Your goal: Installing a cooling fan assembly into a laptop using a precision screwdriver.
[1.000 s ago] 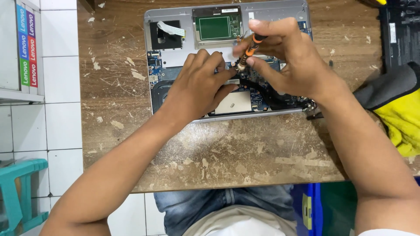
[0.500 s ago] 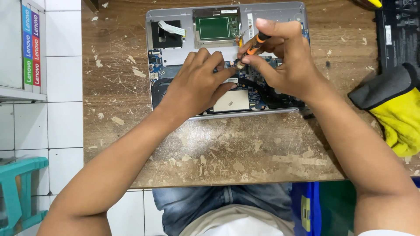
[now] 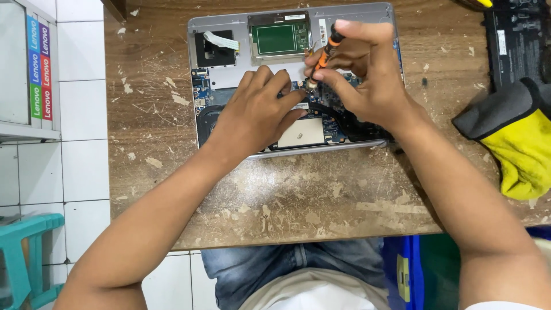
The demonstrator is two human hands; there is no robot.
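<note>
An opened silver laptop point(image 3: 229, 74) lies bottom-up on a worn wooden table point(image 3: 298, 189), its blue circuit board point(image 3: 209, 92) and green module point(image 3: 275, 39) exposed. My right hand point(image 3: 367, 74) grips a small orange and black screwdriver point(image 3: 328, 49), held nearly upright with its tip down on the board near the middle. My left hand point(image 3: 255, 115) rests flat on the board beside that tip, fingers pressing next to it. The hands hide much of the board's right half.
A yellow and grey cloth point(image 3: 516, 143) lies at the table's right edge, below a black flat part point(image 3: 516, 40). A teal plastic stool point(image 3: 26, 258) stands on the white tiled floor at lower left. A blue bin point(image 3: 404, 264) sits under the table.
The view has shifted slightly. Both hands stay on the board, with the screwdriver standing a little more upright in my right hand.
</note>
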